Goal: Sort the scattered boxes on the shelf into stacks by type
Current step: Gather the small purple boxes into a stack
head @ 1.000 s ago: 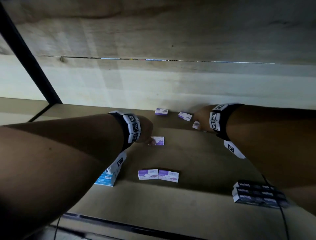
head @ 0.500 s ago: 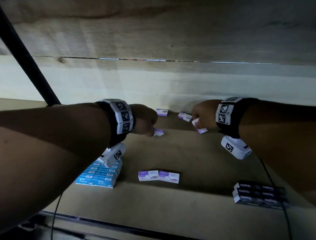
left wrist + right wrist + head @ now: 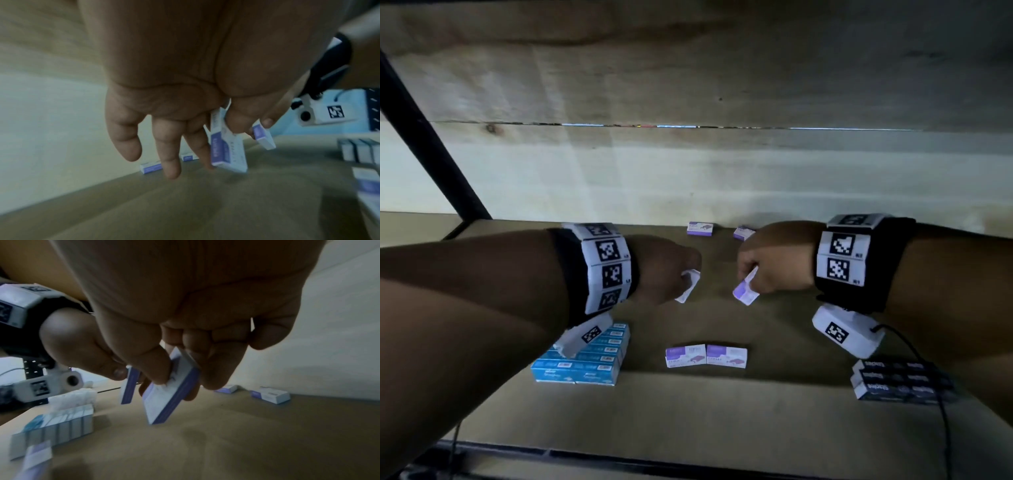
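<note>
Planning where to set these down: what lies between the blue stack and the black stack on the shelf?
In the head view, a pair of purple boxes lies side by side between the blue stack and the black stack; bare shelf on either side.

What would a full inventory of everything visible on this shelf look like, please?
purple-and-white boxes: two, side by side, shelf centre front
purple-and-white boxes at the back: two, near the back wall
held purple-and-white boxes: two, one in each hand, off the shelf
blue boxes: one grouped block, front left
black boxes: one stack, front right
shelf: one, tan board
wrist cameras: two, white, under the wrists
left hand: pinches one box
right hand: grips the other
</note>
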